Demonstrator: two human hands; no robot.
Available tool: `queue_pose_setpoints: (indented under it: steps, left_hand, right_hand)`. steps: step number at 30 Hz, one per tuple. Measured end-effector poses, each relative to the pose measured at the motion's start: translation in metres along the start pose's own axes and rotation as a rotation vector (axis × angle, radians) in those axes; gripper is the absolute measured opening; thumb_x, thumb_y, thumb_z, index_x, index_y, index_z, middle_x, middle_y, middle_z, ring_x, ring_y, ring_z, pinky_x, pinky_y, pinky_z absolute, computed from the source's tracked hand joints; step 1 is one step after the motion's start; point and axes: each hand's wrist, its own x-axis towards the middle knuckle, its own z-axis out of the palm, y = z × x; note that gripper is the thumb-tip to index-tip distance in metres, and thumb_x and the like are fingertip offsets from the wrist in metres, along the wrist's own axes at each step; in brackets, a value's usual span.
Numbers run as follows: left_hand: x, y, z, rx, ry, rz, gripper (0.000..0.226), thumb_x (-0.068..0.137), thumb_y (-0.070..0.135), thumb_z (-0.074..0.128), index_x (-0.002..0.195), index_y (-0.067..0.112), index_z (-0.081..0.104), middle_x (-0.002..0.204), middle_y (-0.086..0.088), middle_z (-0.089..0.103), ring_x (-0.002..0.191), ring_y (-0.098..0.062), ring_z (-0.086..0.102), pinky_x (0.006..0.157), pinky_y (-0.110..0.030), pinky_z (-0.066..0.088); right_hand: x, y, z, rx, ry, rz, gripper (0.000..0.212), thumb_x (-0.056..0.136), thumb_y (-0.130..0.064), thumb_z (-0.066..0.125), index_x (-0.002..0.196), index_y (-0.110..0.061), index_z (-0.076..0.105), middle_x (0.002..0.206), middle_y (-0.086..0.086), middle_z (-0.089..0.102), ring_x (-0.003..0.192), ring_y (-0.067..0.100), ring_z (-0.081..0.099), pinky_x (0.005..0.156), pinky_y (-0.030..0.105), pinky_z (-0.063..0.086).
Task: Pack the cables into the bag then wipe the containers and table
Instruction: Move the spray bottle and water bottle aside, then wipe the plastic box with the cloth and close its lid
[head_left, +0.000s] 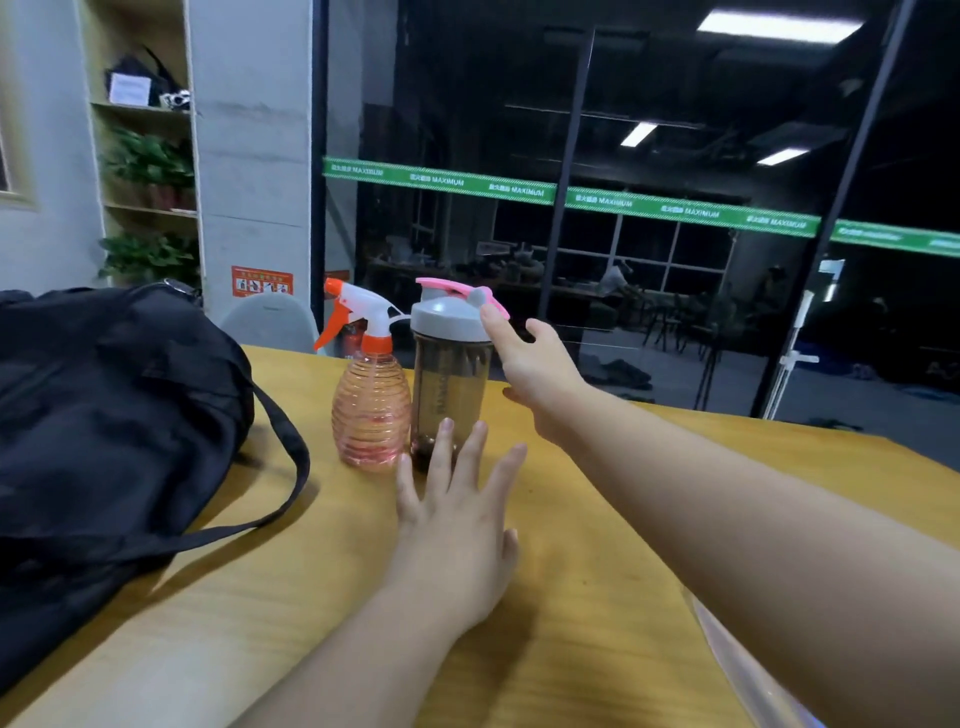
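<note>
While both hands reach fwd w/ fingers spread, gripping nothing — right hand (535, 364) touches the shaker bottle (451, 374) lid, left hand (457, 525) is near its base. Spray bottle (370, 384) stands just beside it; black bag (104, 415) on table (597, 571) at left, strap trailing.

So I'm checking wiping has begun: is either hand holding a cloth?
No, the left hand and right hand both reach open-fingered toward the shaker bottle, and neither holds anything.
</note>
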Motion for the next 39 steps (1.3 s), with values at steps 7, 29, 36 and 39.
queue_pose_setpoints:
  steps: [7, 29, 36, 39]
  left_hand:
    - [-0.011, 0.039, -0.009, 0.000, 0.062, 0.173, 0.073, 0.096, 0.042, 0.034, 0.136, 0.047, -0.027, 0.151, 0.007, -0.030, 0.136, -0.022, -0.035, 0.109, -0.050, -0.017]
    - [-0.050, 0.209, 0.007, -0.660, -0.155, -0.255, 0.065, 0.098, 0.027, 0.036, 0.148, 0.025, -0.006, 0.155, -0.008, -0.014, 0.143, -0.029, -0.008, 0.114, -0.037, 0.008]
    - [-0.057, 0.207, 0.013, -0.552, -0.234, -0.242, 0.071, 0.093, 0.031, 0.049, 0.148, 0.019, 0.005, 0.155, -0.011, -0.009, 0.144, -0.025, -0.002, 0.113, -0.030, 0.010]
    - [-0.057, 0.211, 0.014, -0.563, -0.237, -0.220, 0.072, 0.093, 0.031, 0.049, 0.148, 0.018, 0.005, 0.155, -0.010, -0.006, 0.144, -0.023, -0.001, 0.114, -0.029, 0.009]
  right_hand:
    - [-0.061, 0.008, -0.086, -0.125, 0.002, -0.012, 0.084, 0.078, -0.066, 0.057, 0.146, -0.031, 0.024, 0.128, -0.010, 0.051, 0.122, 0.017, 0.051, 0.104, 0.043, 0.042]
    - [-0.186, 0.091, -0.292, -0.586, 0.258, 0.253, 0.025, 0.091, -0.010, 0.044, 0.114, -0.015, 0.051, 0.090, 0.003, 0.059, 0.089, 0.024, 0.060, 0.078, 0.036, 0.049]
    - [-0.194, 0.089, -0.300, -0.744, 0.151, 0.368, 0.021, 0.081, -0.010, 0.044, 0.080, 0.003, 0.060, 0.075, 0.011, 0.053, 0.067, 0.019, 0.040, 0.062, 0.027, 0.032]
    - [-0.191, 0.091, -0.302, -0.622, 0.150, 0.377, 0.031, 0.082, -0.009, 0.046, 0.100, 0.009, 0.064, 0.088, 0.019, 0.069, 0.069, 0.019, 0.044, 0.065, 0.027, 0.036]
